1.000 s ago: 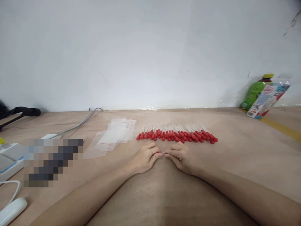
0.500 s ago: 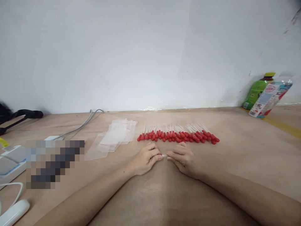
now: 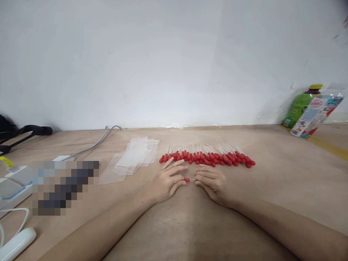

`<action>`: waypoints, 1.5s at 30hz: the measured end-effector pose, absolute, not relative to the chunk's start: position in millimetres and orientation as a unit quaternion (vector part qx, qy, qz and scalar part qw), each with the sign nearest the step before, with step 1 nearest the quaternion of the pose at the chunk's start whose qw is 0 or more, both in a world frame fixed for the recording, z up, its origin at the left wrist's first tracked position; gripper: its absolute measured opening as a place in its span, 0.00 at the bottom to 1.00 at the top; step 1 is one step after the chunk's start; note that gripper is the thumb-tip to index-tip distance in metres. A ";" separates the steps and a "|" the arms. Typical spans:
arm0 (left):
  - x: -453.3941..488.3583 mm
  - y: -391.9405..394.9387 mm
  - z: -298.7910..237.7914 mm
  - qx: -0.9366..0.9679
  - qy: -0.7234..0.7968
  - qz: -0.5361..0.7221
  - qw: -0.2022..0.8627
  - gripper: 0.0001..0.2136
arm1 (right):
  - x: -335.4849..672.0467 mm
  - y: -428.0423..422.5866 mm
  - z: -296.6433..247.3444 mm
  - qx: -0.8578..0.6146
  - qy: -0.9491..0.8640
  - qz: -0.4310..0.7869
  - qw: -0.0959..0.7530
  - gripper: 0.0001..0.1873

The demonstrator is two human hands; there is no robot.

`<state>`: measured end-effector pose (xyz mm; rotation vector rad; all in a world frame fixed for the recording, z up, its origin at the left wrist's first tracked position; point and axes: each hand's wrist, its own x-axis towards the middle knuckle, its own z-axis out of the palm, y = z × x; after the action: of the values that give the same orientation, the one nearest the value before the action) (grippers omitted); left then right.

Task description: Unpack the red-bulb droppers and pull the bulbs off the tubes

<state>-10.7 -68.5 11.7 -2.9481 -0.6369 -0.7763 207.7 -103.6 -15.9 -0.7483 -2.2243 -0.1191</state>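
A row of several clear droppers with red bulbs [image 3: 208, 156] lies across the brown table [image 3: 285, 174]. Just in front of it, one dropper [image 3: 189, 179] lies between my two hands. My left hand [image 3: 167, 181] touches its red bulb end with the thumb and a fingertip, while the other fingers stretch out toward the row. My right hand [image 3: 210, 181] is curled and pinches the clear tube end. A stack of small clear zip bags [image 3: 133, 157] lies to the left of the row.
At the left are a white device [image 3: 15, 181], a blurred patch, grey cables [image 3: 92, 145], a white object [image 3: 16, 244] and a black strap [image 3: 24, 131]. A green bottle [image 3: 301, 105] and a clear packet [image 3: 315, 112] lean on the white wall at the far right.
My left hand has uncurled, its fingers now spread toward the row. The hands have drawn slightly apart, and more of the dropper shows between them.
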 end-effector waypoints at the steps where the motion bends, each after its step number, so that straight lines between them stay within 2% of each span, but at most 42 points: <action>1: -10.3 -69.8 12.3 -0.947 -0.203 -0.249 0.011 0.09 | 207.3 -103.9 -16.7 -0.293 -0.874 -0.045 0.384 0.08; 7: -13.3 -69.9 11.5 -0.948 -0.192 -0.253 -0.023 0.09 | 208.1 -105.1 -18.3 -0.281 -0.878 -0.043 0.386 0.08; 12: -36.7 -59.9 8.5 -0.918 -0.245 -0.312 -0.026 0.10 | 232.6 -103.9 -18.8 -0.341 -0.829 -0.077 0.437 0.10; 18: -37.7 -59.6 3.1 -0.883 -0.311 -0.352 -0.021 0.08 | 244.1 -102.3 -22.1 -0.425 -0.809 -0.151 0.377 0.12; 23: -37.3 -57.9 4.4 -0.858 -0.358 -0.368 -0.013 0.12 | 234.2 -105.6 -16.4 -0.424 -0.819 -0.122 0.367 0.18; 28: -46.0 -55.5 4.3 -0.832 -0.423 -0.358 -0.031 0.06 | 216.1 -100.9 -13.9 -0.378 -0.826 -0.107 0.404 0.09; 36: -46.0 -52.6 5.2 -0.852 -0.412 -0.320 -0.030 0.03 | 184.6 -78.6 -11.2 -0.346 -0.840 -0.193 0.371 0.11; 45: -47.2 -41.4 2.6 -0.815 -0.470 -0.338 -0.010 0.04 | 170.4 -64.7 -18.1 -0.370 -0.842 -0.180 0.349 0.10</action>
<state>-47.2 -41.4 2.6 -2.5772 -1.4867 -1.0693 170.4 -64.7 -18.1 -0.9582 -2.1815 -0.4651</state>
